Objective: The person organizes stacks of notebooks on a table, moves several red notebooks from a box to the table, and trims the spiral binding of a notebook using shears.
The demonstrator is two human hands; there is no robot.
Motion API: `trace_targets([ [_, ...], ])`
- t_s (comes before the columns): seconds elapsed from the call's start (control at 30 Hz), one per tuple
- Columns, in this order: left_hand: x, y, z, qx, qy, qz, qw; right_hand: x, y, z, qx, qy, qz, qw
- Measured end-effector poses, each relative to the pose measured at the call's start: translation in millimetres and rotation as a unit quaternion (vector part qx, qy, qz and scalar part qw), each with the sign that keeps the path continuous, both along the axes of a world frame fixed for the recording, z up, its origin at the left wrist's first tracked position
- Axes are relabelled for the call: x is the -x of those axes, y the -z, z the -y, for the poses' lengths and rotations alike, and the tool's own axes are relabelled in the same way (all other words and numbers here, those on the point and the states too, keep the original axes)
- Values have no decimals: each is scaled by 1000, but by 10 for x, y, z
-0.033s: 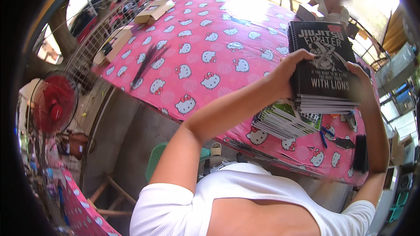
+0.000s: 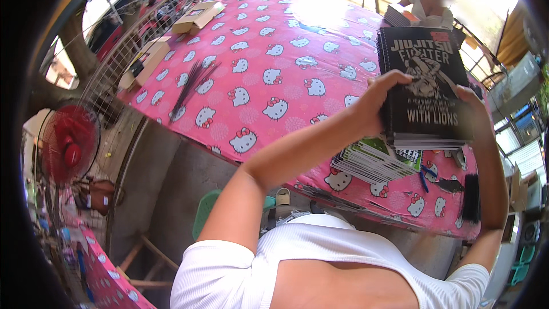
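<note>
Both hands hold a stack of black spiral-bound notebooks (image 2: 424, 83) at the right, raised over the table. The top cover has pale lettering and a figure drawing. My left hand (image 2: 382, 102) clasps the stack's left side, thumb on the cover. On the opposite side, my right hand (image 2: 476, 109) grips it, thumb also on top; its other fingers are hidden or blurred. Beneath the held stack, a fanned pile of green-covered notebooks (image 2: 372, 159) lies on the table, partly hidden. A blue pen-like tool (image 2: 424, 182) is beside that pile.
A pink patterned cloth covers the large table (image 2: 274, 88). Thin dark wires (image 2: 191, 88) and open cardboard boxes (image 2: 197, 16) lie toward its left side. Black bristle-like strands (image 2: 471, 199) hang near the right edge. Another person (image 2: 429, 8) is beyond the far right. A red fan (image 2: 70, 146) stands left.
The held stack of notebooks has tipped slightly, and less of its lower page edges shows. Both hands keep their hold.
</note>
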State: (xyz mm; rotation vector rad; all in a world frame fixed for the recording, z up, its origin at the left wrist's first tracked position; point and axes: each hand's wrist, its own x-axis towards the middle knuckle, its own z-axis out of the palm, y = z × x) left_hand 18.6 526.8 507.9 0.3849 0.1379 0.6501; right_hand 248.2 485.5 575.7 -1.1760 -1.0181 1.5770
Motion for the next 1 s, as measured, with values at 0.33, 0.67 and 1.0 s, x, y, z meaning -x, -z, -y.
trace_targets([
  [0.33, 869, 469, 301, -153, -94, 108, 978, 1189, 80, 932, -289, 100, 199, 931],
  [0.67, 1637, 458, 840, -142, -195, -74, 968, 1500, 972, 1053, -277, 104, 48, 954],
  [1.0, 1789, 709, 1076, 20, -232, -72, 970, 2049, 931, 800, -232, -13, -26, 972],
])
